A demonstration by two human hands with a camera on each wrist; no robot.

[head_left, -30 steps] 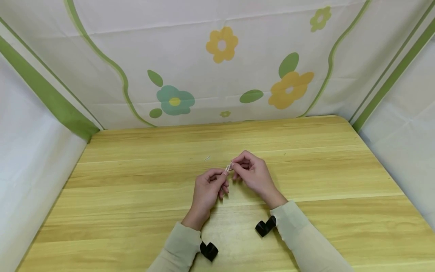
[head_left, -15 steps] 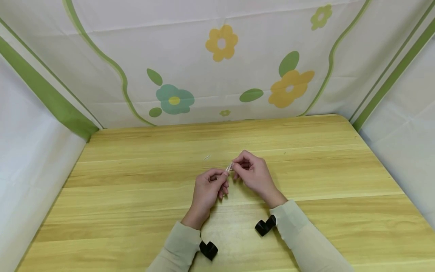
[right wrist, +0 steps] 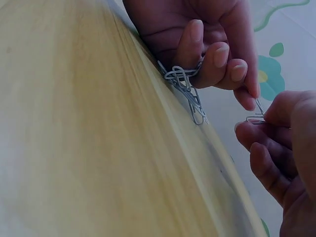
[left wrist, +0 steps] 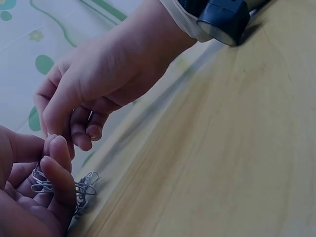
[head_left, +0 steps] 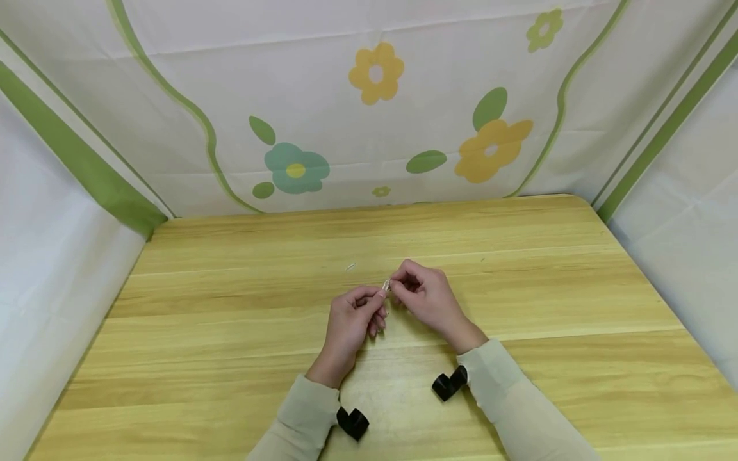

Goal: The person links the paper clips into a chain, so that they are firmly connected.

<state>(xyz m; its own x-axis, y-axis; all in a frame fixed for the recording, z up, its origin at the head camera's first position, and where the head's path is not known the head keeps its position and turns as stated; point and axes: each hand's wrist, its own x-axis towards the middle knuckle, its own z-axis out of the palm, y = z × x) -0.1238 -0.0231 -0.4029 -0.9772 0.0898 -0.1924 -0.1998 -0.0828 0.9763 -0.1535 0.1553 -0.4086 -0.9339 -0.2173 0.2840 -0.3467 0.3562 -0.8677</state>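
My left hand (head_left: 354,317) pinches a silvery paper clip (right wrist: 259,105) between thumb and index finger, its tip sticking out past them. A linked bunch of paper clips (right wrist: 185,81) hangs from the curled fingers of that same hand; it shows in the left wrist view too, beneath the fingers. Close against it, my right hand (head_left: 429,298) pinches another paper clip (right wrist: 254,119) by its end. The two clips meet or nearly meet between the fingertips; whether they are linked cannot be told. A single loose paper clip (head_left: 351,267) lies on the table beyond the left hand.
Both hands are held over a wood-grain table (head_left: 202,358). Behind it hangs a white curtain (head_left: 323,83) with flowers, and cloth also closes in the two sides. Small black devices (head_left: 450,384) are worn at the wrists.
My right hand has shifted slightly left and down, bringing its paper clip closer to the one in my left hand. The left hand and the loose clip have stayed nearly still.
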